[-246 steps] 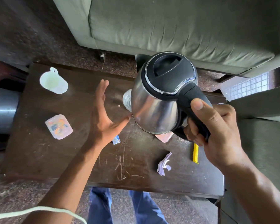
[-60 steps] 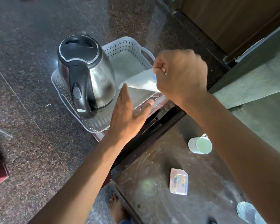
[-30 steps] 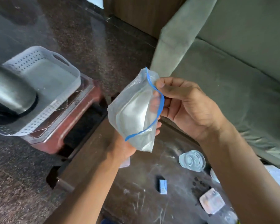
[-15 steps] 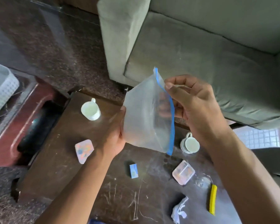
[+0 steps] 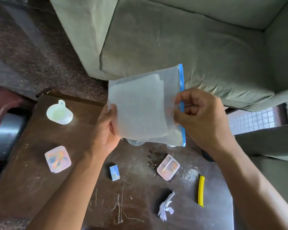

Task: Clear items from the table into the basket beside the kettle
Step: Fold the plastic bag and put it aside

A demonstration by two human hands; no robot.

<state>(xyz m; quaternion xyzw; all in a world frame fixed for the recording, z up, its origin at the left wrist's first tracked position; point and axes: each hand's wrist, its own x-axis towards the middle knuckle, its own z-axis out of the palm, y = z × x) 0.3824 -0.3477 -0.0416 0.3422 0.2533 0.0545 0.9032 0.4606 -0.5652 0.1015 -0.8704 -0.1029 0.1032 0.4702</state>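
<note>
Two hands hold a clear zip bag (image 5: 143,107) at the centre of the frame, above the dark wooden table (image 5: 83,188). My left hand (image 5: 106,128) grips the bag's left edge; my right hand (image 5: 201,117) pinches its blue zip strip (image 5: 181,103).

Below, on the table, lie the things to clear: a white cup (image 5: 59,112) at upper left, a small plastic box (image 5: 57,159) at left, a blue packet (image 5: 114,172) in the middle, a second plastic box (image 5: 168,167) right of centre, a yellow stick (image 5: 201,190) and white scraps (image 5: 165,206) lower right. The basket and kettle are out of view.

The bag is limp and, I judge, could slip from the pinch or hide the table beneath it, so a reach might knock the glass (image 5: 135,142) peeking under its lower edge.

A grey sofa (image 5: 181,39) crowds the top of the frame; the table's lower half offers open room.
</note>
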